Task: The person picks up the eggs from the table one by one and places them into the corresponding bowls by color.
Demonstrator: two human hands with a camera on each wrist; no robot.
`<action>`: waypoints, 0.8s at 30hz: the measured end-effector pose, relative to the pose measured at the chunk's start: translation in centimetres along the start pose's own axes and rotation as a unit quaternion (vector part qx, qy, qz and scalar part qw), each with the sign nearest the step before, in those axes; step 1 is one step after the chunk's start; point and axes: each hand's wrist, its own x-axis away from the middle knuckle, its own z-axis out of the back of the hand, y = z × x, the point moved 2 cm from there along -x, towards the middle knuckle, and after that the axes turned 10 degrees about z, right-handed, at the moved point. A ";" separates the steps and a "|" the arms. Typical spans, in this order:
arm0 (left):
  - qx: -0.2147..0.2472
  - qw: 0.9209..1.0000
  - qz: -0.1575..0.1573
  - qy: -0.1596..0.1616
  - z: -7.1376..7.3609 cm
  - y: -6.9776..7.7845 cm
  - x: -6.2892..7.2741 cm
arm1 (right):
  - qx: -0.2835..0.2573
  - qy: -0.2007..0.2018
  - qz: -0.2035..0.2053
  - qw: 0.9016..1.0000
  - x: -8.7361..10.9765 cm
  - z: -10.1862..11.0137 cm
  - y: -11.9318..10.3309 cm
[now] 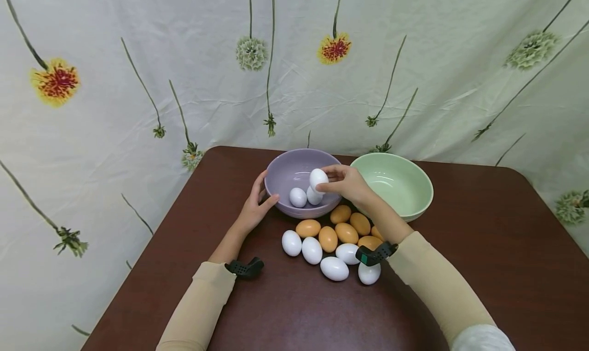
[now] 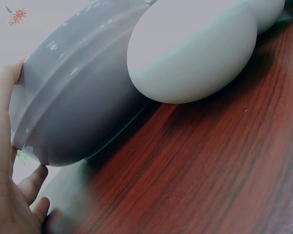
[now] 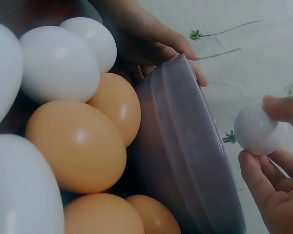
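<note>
The right hand (image 1: 347, 183) has its thumb and fingers closed just enough to pinch a smooth white egg (image 1: 318, 179) by its sides, holding it up near the middle of the head frame, over a round, glossy purple bowl (image 1: 282, 182). I see the same pinch at the right edge of the right wrist view, the egg apart from the rim.

The left hand (image 1: 252, 211) holds that bowl at its left side, gripping loosely and wide: the thumb lies at the near rim, and the other fingers spread round the outer wall.

Inside the bowl two more white eggs (image 1: 298, 197) lie side by side, one partly hidden behind the raised egg. Just below the bowl sits a cluster of orange-brown eggs (image 1: 328, 239), seven that I can make out, with five loose white eggs (image 1: 334, 268) nearer the bottom of the frame.

A round, shiny pale green bowl (image 1: 409, 184) stands to the right, partly behind the right forearm. Black bands (image 1: 377, 254) circle both wrists, below beige sleeves (image 1: 428, 274). All this rests on a dark reddish-brown table (image 1: 483, 248), before a pale, flower-printed cloth (image 1: 193, 44) filling the upper frame.
</note>
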 end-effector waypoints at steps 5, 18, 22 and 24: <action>-0.011 1.000 -0.007 0.013 0.1 -2.3 -1.2 | 0.020 0.013 -0.002 1.000 -1.1 -0.5 0.5; -0.011 1.000 -0.016 0.020 0.1 -3.1 -1.5 | 0.077 -0.008 -0.042 0.996 -2.3 -1.8 1.4; -0.005 1.000 -0.009 0.014 0.1 -2.4 -1.3 | 0.143 -0.031 -0.045 0.988 -2.6 -2.1 1.5; 0.000 1.000 -0.009 0.008 0.1 -1.6 -0.9 | 0.180 -0.041 -0.044 0.982 -2.7 -2.3 1.4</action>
